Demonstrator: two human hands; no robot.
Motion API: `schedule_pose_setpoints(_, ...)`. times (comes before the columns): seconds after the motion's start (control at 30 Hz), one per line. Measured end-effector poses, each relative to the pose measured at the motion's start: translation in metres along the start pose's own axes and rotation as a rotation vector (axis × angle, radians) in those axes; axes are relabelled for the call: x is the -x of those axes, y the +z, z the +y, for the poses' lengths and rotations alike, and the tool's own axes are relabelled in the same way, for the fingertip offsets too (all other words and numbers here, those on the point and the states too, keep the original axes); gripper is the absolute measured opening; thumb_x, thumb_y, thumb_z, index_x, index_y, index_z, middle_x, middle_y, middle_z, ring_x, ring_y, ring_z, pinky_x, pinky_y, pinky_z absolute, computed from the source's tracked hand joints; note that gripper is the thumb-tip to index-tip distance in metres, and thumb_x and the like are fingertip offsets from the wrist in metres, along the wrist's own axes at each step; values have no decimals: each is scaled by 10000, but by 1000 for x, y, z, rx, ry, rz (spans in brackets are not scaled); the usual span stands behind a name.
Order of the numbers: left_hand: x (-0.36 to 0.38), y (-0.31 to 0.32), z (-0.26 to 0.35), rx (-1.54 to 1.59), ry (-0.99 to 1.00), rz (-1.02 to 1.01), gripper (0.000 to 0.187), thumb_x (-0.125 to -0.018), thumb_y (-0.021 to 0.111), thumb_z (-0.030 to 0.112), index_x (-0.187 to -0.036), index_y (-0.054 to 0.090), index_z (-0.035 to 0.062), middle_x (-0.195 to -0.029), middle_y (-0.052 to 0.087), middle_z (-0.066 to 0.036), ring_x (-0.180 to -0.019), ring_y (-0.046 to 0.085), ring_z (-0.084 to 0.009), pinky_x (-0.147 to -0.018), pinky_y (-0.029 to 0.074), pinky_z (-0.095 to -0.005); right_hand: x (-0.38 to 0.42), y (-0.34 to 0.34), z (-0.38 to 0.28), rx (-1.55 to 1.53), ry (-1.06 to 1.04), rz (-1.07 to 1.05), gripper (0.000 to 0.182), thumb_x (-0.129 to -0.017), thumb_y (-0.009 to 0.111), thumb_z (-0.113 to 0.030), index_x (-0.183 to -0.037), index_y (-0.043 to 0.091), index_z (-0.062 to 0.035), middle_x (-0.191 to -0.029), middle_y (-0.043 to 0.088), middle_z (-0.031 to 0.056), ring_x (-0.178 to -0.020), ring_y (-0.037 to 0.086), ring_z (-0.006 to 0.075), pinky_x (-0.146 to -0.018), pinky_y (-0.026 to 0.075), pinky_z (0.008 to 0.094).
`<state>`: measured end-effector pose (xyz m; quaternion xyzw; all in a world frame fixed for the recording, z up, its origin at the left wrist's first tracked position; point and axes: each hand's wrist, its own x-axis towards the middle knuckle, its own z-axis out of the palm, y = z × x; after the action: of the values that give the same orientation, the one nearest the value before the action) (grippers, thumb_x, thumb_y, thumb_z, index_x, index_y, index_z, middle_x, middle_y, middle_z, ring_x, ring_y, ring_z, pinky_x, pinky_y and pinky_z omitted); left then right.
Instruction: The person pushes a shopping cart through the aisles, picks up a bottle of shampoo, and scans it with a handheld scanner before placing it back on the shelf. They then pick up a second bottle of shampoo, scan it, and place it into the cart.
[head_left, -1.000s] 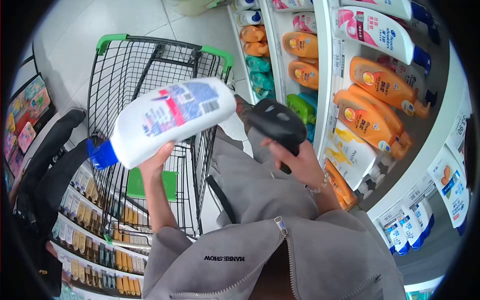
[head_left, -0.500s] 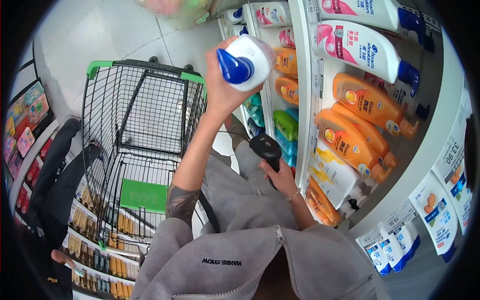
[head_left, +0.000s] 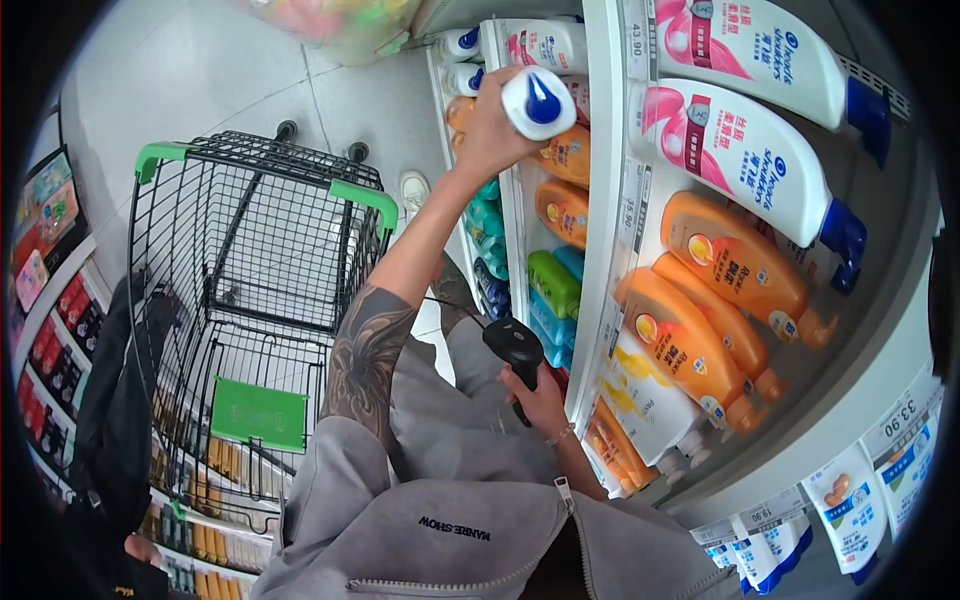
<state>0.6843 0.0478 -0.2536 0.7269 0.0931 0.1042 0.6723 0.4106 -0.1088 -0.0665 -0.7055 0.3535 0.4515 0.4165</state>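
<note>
White bottle with a blue pump (head_left: 541,104) is at upper centre of the frame, gripped in the left hand (head_left: 494,132) beside the shampoo shelves (head_left: 603,150). The right hand (head_left: 538,402) is wrapped around a black handheld scanner (head_left: 512,342) mid-frame, wire shopping cart (head_left: 270,314) over on the left.

Black wire cart (head_left: 258,168) L of centre, green corner caps (head_left: 365,203), green panel (head_left: 260,413) down inside. Over R, orange pump btls (head_left: 740,255) side by side, white-and-yellow btl (head_left: 640,388) next along. Green btl (head_left: 553,283) one bay over. Price tag (head_left: 903,418), 33.90, lower R. Far L, person in dark clothes (head_left: 112,440); multicoloured bundle (head_left: 335,22) up top!
</note>
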Motion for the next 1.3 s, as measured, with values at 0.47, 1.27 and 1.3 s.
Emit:
schedule_pose_setpoints(0.47,4,8,-21,26,166,-198,773,-583,826,203,-1198,403,0,-1205,486,-199,-1127,495,-358,-956,409,-373,-2,7,-4,63,58,-51,248,-854,626,-214,-997,550,-26,-854,624,49,-604,561,70,-547,446,201)
schedule_pose_setpoints(1.27,-8,34,-45,-106,236,-334,777,-553,714,10,-1246,365,16,-1269,407,-195,-1194,405,-380,-984,403,-393,-9,15,-21,74,99,-32,238,-843,629,-216,-982,559,-35,-792,645,32,-538,566,69,-529,440,208)
schedule_pose_setpoints(1.3,-8,37,-41,-107,235,-336,777,-553,714,10,-1246,365,16,-1269,407,-195,-1194,405,-380,-984,403,-393,-10,15,-19,72,100,-32,238,-843,629,-216,-982,559,-35,-792,645,32,-538,566,69,-529,440,208)
